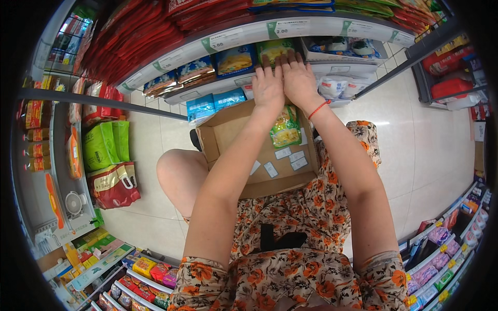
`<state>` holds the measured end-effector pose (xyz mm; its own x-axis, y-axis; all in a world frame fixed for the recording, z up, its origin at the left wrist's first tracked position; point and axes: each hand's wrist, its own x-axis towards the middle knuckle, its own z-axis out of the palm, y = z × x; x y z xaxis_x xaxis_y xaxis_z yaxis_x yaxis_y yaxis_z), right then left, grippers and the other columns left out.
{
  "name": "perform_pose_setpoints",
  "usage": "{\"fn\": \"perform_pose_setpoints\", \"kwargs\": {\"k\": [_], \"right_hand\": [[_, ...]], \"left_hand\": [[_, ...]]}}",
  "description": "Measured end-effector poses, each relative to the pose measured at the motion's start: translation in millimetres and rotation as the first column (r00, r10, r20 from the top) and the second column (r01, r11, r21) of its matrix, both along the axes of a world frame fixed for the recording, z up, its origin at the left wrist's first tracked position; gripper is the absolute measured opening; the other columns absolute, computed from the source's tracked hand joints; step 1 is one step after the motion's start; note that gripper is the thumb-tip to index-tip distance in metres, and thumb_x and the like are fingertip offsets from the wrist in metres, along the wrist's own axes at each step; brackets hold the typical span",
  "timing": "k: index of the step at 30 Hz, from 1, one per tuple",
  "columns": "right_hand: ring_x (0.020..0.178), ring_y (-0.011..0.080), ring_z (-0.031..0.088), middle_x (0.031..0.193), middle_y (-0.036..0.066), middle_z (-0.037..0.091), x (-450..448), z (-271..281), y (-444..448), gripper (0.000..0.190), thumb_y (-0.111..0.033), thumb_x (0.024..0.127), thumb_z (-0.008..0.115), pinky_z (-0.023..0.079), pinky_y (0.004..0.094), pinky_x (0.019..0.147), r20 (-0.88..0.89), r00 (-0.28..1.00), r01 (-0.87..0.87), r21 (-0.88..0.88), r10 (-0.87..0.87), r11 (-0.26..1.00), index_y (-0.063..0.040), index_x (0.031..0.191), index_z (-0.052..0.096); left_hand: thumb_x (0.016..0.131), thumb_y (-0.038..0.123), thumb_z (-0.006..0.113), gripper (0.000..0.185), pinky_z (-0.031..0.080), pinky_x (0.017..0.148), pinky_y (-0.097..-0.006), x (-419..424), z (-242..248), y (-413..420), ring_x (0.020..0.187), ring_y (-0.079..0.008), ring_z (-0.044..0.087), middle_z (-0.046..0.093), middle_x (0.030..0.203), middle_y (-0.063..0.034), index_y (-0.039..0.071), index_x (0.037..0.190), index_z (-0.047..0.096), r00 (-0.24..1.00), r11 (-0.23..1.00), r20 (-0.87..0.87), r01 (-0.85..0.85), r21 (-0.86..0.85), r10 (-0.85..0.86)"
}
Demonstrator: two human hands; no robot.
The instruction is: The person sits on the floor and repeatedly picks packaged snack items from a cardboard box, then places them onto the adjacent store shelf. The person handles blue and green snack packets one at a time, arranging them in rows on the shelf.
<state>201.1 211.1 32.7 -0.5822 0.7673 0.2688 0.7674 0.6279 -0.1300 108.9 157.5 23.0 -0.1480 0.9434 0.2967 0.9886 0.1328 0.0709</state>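
Note:
Both hands reach forward, side by side, to a lower shelf. My left hand [268, 85] lies with its fingers stretched over the front of a green and yellow food packet [274, 47]. Beside it my right hand [298, 76], with a red cord on the wrist, touches the same packet with its fingertips; the tips are in shade. Below the forearms a shallow cardboard box [233, 145] rests on the lap. It holds a green packet with a yellow picture [286, 130] and several small white labels [270, 169].
Blue packets [234, 60] stand left of the hands, and an open carton of packs [342, 56] is at their right. A shelf edge with price tags [249, 37] runs above the hands. Rice bags [113, 184] stand on the floor at left. Metal posts flank the shelf.

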Motion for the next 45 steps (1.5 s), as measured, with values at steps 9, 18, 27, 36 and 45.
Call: {"fn": "perform_pose_setpoints", "kwargs": {"k": [9, 18, 27, 36, 45], "right_hand": [[0.13, 0.0357, 0.032, 0.139, 0.019, 0.035, 9.9, -0.2, -11.8, 0.05, -0.013, 0.083, 0.049, 0.031, 0.0506, 0.101, -0.105, 0.993, -0.049, -0.01, 0.047, 0.999, -0.004, 0.131, 0.041], [0.131, 0.0384, 0.03, 0.14, 0.021, 0.034, 23.5, 1.2, -38.4, 0.054, -0.009, 0.078, 0.056, 0.031, 0.0503, 0.102, -0.15, 0.982, -0.125, -0.07, 0.113, 0.99, -0.003, 0.13, 0.043], [0.125, 0.0422, 0.036, 0.136, 0.025, 0.038, 33.7, -21.8, -72.3, 0.052, -0.007, 0.078, 0.055, 0.033, 0.0429, 0.103, -0.202, 0.969, -0.167, -0.116, 0.142, 0.979, 0.0, 0.129, 0.043], [0.125, 0.0419, 0.037, 0.137, 0.027, 0.035, 39.1, -54.6, -96.4, 0.054, -0.007, 0.076, 0.057, 0.034, 0.0419, 0.103, -0.153, 0.985, -0.135, -0.354, 0.086, 0.926, 0.0, 0.129, 0.043], [0.125, 0.0415, 0.037, 0.134, 0.031, 0.036, 35.0, -79.4, -119.7, 0.054, -0.012, 0.078, 0.058, 0.034, 0.0405, 0.103, -0.113, 0.993, -0.038, -0.629, -0.043, 0.776, 0.001, 0.129, 0.043]], "left_hand": [[0.072, 0.012, 0.063, 0.075, 0.032, 0.098, -0.0508, 5.2, 4.2, -11.8, 0.127, -0.0438, 0.027, 0.026, 0.14, -0.0246, 0.003, 0.137, 0.028, 0.99, 0.995, 0.126, 0.052, 0.08, -0.062], [0.081, 0.013, 0.055, 0.065, 0.023, 0.106, -0.052, 11.5, -5.4, -43.7, 0.135, -0.0408, 0.018, 0.024, 0.144, -0.0228, -0.001, 0.138, 0.028, 0.951, 0.996, 0.295, 0.092, 0.016, -0.092], [0.08, 0.013, 0.056, 0.07, 0.025, 0.106, -0.0496, 20.8, -19.3, -78.9, 0.136, -0.039, 0.017, 0.022, 0.146, -0.0222, -0.001, 0.14, 0.024, 0.917, 0.987, 0.397, 0.103, -0.127, -0.044], [0.079, 0.012, 0.057, 0.071, 0.025, 0.108, -0.0455, 25.4, -42.4, -109.7, 0.134, -0.0395, 0.022, 0.022, 0.145, -0.0234, 0.001, 0.141, 0.023, 0.858, 0.964, 0.513, 0.138, -0.227, -0.002], [0.082, 0.013, 0.055, 0.07, 0.027, 0.109, -0.0382, 26.2, -73.1, -130.0, 0.134, -0.0359, 0.025, 0.021, 0.145, -0.0231, 0.001, 0.141, 0.021, 0.752, 0.926, 0.649, 0.152, -0.347, 0.12]]}}
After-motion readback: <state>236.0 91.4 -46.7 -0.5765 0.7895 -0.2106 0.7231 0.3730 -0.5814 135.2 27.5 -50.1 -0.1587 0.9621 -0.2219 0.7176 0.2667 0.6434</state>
